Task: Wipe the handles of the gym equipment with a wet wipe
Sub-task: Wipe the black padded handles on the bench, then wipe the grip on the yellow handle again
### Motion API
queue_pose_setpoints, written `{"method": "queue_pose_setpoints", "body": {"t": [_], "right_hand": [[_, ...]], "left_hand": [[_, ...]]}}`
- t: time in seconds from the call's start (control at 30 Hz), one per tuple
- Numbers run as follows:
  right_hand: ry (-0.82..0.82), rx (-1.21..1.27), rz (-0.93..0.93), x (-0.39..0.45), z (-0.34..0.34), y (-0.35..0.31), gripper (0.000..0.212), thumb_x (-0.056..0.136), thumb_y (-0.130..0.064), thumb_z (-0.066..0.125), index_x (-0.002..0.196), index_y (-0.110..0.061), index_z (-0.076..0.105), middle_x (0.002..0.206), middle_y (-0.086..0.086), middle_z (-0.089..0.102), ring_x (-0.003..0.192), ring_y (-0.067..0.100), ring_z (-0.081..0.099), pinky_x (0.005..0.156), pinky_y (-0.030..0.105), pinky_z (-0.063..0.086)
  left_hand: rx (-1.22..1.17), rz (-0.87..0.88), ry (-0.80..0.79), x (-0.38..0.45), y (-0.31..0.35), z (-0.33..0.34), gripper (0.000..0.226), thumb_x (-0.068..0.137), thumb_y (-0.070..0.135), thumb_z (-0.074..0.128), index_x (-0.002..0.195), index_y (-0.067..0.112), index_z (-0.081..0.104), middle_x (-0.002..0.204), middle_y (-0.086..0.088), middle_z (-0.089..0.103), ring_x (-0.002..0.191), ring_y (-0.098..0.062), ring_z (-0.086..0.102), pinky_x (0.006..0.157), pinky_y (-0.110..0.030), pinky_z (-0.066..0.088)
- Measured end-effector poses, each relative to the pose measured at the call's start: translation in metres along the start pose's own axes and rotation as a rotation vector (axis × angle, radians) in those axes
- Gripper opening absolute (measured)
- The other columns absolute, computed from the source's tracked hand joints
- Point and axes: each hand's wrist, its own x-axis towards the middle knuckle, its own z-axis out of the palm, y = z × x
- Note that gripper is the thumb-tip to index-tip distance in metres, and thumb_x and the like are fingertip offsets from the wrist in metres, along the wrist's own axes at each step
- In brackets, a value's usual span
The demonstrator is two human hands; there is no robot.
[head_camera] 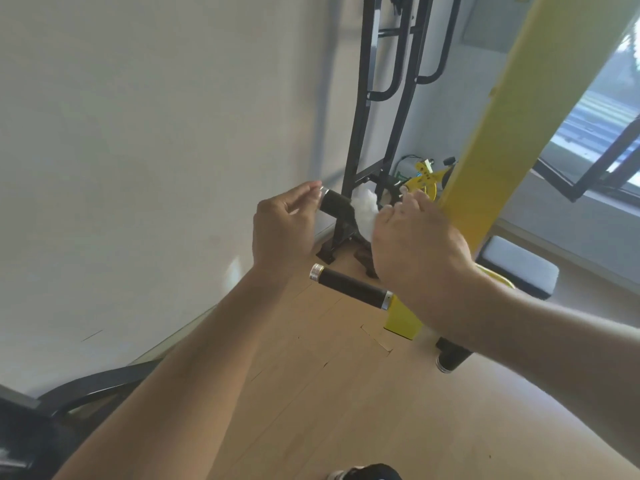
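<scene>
Two black foam handles with silver end caps stick out from a yellow gym machine point(498, 126). My left hand point(282, 230) touches the silver end of the upper handle point(337, 204) with its fingertips, fingers loosely curled. My right hand point(415, 240) presses a crumpled white wet wipe point(365, 211) against the same handle, further in toward the yellow frame. The lower handle point(351, 287) lies bare just below both hands. A third black handle end point(450, 358) shows under my right forearm.
A black steel rack point(363, 133) stands against the white wall behind the handles. A grey padded seat point(519, 268) sits at the right below the yellow beam. A window is at far right, a wooden floor below, and dark equipment point(52, 410) at bottom left.
</scene>
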Motion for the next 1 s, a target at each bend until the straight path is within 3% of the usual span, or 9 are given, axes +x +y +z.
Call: {"method": "queue_pose_setpoints", "body": {"t": [0.1,0.17,0.23,0.3,0.47,0.57,0.7,0.8,1.0], "right_hand": [[0.141,0.051,-0.208,-0.045,0.014,0.003,0.053,0.096,-0.014,0.025,0.14,0.007,0.045,0.13,0.027,0.062,0.126,0.04,0.055,0.113,0.051,0.036],[0.291,0.436,-0.367,-0.079,0.03,0.004,0.043,0.092,-0.01,0.042,0.129,-0.01,0.063,0.107,0.006,0.076,0.101,0.025,0.071,0.097,0.04,0.052],[0.085,0.761,-0.341,-0.1,0.051,0.006,0.032,0.092,-0.018,0.056,0.119,-0.033,0.066,0.098,-0.014,0.076,0.084,0.008,0.07,0.079,0.025,0.054],[-0.367,0.991,-0.138,-0.107,0.088,0.01,0.013,0.096,-0.028,0.057,0.103,-0.036,0.065,0.092,-0.017,0.074,0.075,-0.001,0.067,0.063,0.015,0.048],[-0.801,1.132,0.162,-0.13,0.233,0.054,0.007,0.093,-0.02,0.064,0.087,-0.021,0.068,0.076,-0.006,0.078,0.071,0.007,0.075,0.069,0.023,0.059],[-0.585,1.109,0.383,-0.137,0.281,0.092,0.014,0.094,-0.017,0.066,0.101,-0.008,0.073,0.067,-0.011,0.074,0.063,0.002,0.071,0.065,0.027,0.059],[-0.042,1.262,0.528,-0.123,0.254,0.116,0.023,0.088,-0.028,0.059,0.102,-0.019,0.075,0.064,-0.009,0.068,0.054,0.005,0.061,0.047,0.024,0.042],[0.055,1.271,0.248,-0.125,0.232,0.117,0.024,0.093,-0.026,0.057,0.113,-0.03,0.07,0.078,-0.005,0.067,0.068,0.017,0.058,0.055,0.03,0.043],[0.118,1.219,-0.168,-0.141,0.242,0.119,0.044,0.094,-0.038,0.059,0.135,-0.029,0.048,0.1,-0.008,0.057,0.086,0.017,0.055,0.068,0.035,0.048]], "left_hand": [[0.108,0.05,-0.013,-0.017,-0.02,0.007,0.038,0.096,0.042,0.059,0.133,0.033,0.063,0.133,0.015,0.065,0.128,-0.001,0.054,0.109,-0.019,0.04],[0.287,0.085,-0.054,-0.04,-0.046,0.013,0.052,0.095,0.049,0.055,0.145,0.034,0.048,0.151,0.014,0.048,0.146,-0.007,0.032,0.12,-0.034,0.027],[0.322,0.1,-0.062,-0.073,-0.074,0.021,0.056,0.095,0.051,0.052,0.147,0.03,0.045,0.156,0.011,0.041,0.15,-0.009,0.024,0.122,-0.045,0.024],[0.275,0.17,-0.049,-0.106,-0.098,0.03,0.049,0.096,0.044,0.057,0.14,0.022,0.053,0.15,0.005,0.05,0.146,-0.016,0.034,0.116,-0.05,0.033],[0.276,0.329,-0.03,-0.146,-0.098,0.056,0.021,0.092,0.026,0.066,0.111,0.018,0.071,0.12,0.009,0.068,0.128,-0.019,0.054,0.105,-0.048,0.044],[0.288,0.403,-0.075,-0.162,-0.076,0.078,0.013,0.091,0.025,0.069,0.101,0.019,0.073,0.105,0.012,0.071,0.11,-0.014,0.063,0.095,-0.041,0.05],[0.297,0.105,-0.255,-0.187,-0.049,0.128,0.015,0.09,0.036,0.07,0.103,0.028,0.072,0.095,0.028,0.069,0.094,0.014,0.06,0.085,-0.023,0.053],[0.127,-0.149,-0.315,-0.213,-0.036,0.172,0.02,0.092,0.028,0.069,0.112,0.024,0.072,0.101,0.016,0.075,0.094,0.008,0.068,0.085,-0.02,0.055],[-0.121,-0.398,-0.028,-0.248,-0.017,0.209,0.017,0.093,0.029,0.068,0.108,0.022,0.073,0.1,0.003,0.078,0.096,-0.01,0.073,0.086,-0.024,0.054]]}}
